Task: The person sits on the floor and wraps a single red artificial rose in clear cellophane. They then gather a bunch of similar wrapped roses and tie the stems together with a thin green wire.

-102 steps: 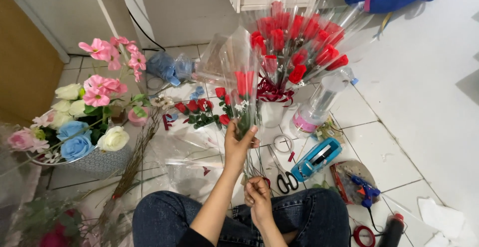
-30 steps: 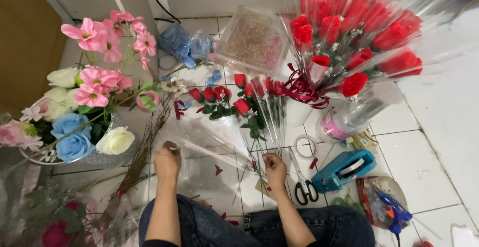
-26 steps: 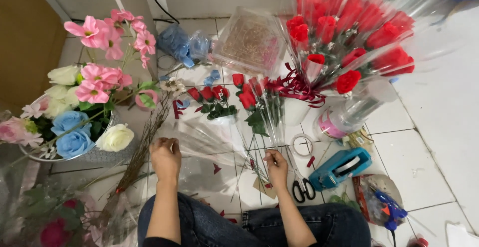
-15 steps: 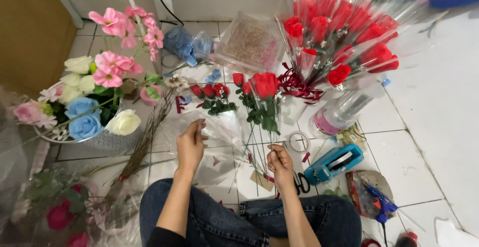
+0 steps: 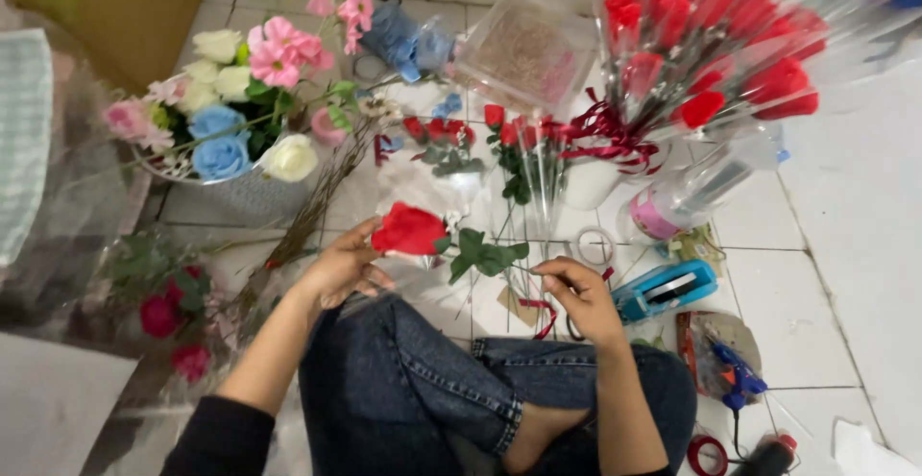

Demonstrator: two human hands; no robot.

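Note:
I sit on the tiled floor with my legs crossed in blue jeans [image 5: 432, 390]. A single red rose [image 5: 408, 229] with green leaves [image 5: 485, 253] lies sideways between my hands, above a sheet of clear wrap [image 5: 423, 183]. My left hand [image 5: 341, 267] grips it at the bloom end. My right hand [image 5: 581, 293] pinches the thin stem end, with a strip of red ribbon [image 5: 545, 317] just beneath it.
A basket of pastel flowers [image 5: 230, 140] stands at the left. A big bunch of sleeved red roses [image 5: 711, 63] stands at the right, with more red roses [image 5: 509, 140] lying ahead. A blue tape dispenser [image 5: 663, 289], a tape ring [image 5: 594, 245] and a glue gun [image 5: 730, 380] lie at my right.
My hands were pressing flat on the clear wrap on the floor. Now they hold one red rose sideways between them, and my head has tilted down and nearer.

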